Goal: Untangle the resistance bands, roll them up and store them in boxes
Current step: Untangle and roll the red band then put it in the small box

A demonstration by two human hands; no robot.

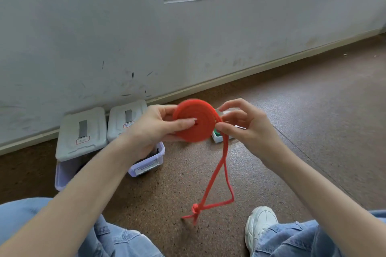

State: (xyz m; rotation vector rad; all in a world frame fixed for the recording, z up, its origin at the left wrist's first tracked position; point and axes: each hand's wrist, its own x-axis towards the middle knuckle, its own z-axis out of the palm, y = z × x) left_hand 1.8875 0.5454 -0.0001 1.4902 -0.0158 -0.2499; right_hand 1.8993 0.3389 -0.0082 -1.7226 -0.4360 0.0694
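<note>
A red resistance band (201,123) is wound into a flat disc held up in front of me. My left hand (160,129) pinches the disc, thumb on its face near the centre hole. My right hand (248,129) grips the band at the disc's right edge. The loose tail (219,181) hangs down in a loop to a knot (195,210) close to the floor. An open clear box (146,165) stands on the floor under my left forearm. Another open box (218,136) with something green inside sits behind my right hand, mostly hidden.
Two white lids (82,133) lean against the wall at the left. The brown speckled floor (302,100) stretches to the right. My knees in jeans and a white shoe (260,227) frame the bottom of the view. A cracked wall and window sill lie ahead.
</note>
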